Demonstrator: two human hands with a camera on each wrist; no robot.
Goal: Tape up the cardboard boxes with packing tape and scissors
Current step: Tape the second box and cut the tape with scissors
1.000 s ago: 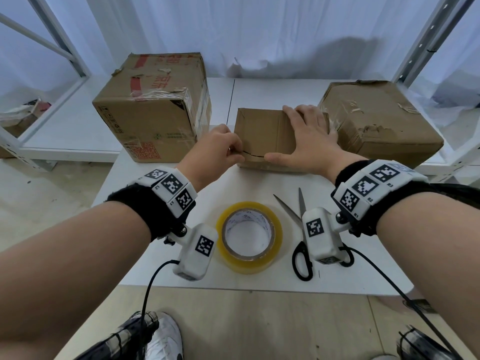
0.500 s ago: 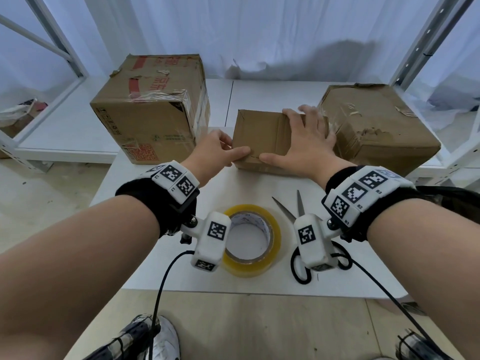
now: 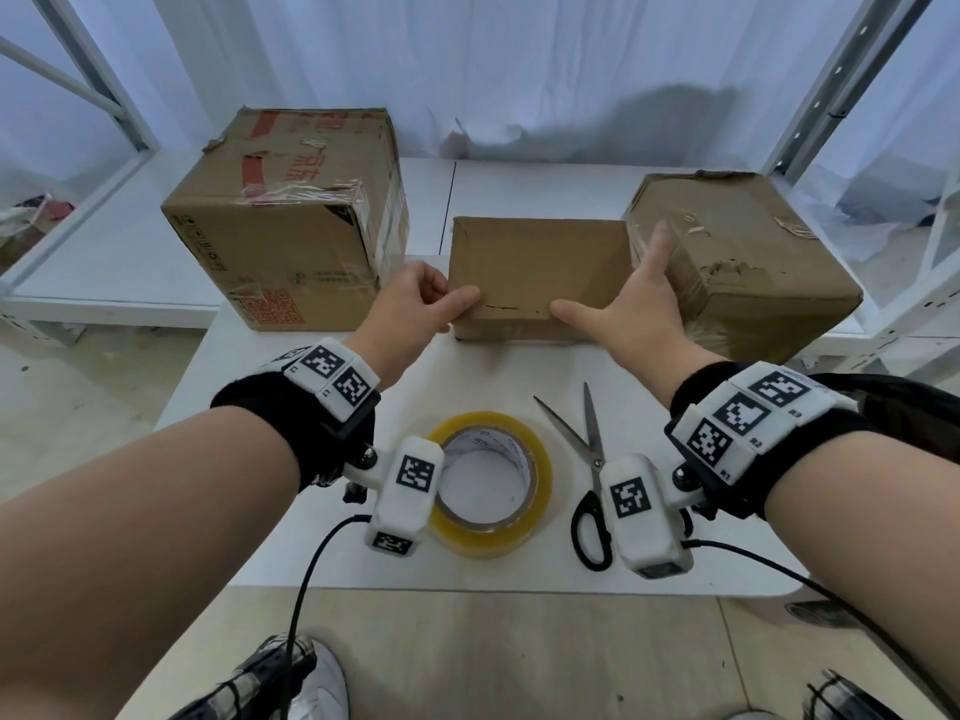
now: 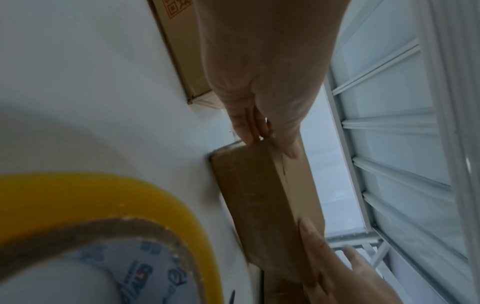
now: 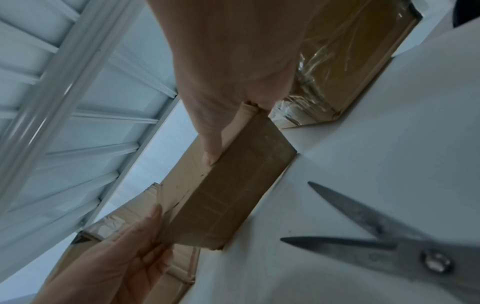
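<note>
A small flat cardboard box [image 3: 540, 267] lies mid-table between two bigger boxes. My left hand [image 3: 457, 304] pinches its near-left corner, thumb on top and fingers curled against the left end [image 4: 262, 139]. My right hand [image 3: 623, 298] is at the near-right corner. Its thumb lies along the top front edge [image 5: 213, 152], and its straight fingers run down the gap beside the right box. A short tear shows in the box's front edge. The yellow tape roll [image 3: 488, 480] and the scissors [image 3: 587, 459], blades apart, lie on the table under my wrists.
A tall taped box [image 3: 291, 215] stands at the left, close to my left hand. A wide crumpled box [image 3: 737, 262] sits tight against the small box's right side. White metal racks flank the white table [image 3: 675, 563], whose front edge is near me.
My right hand has slid off the top of the small box to its right end, fingers now down the side. My left hand stays at the near-left corner.
</note>
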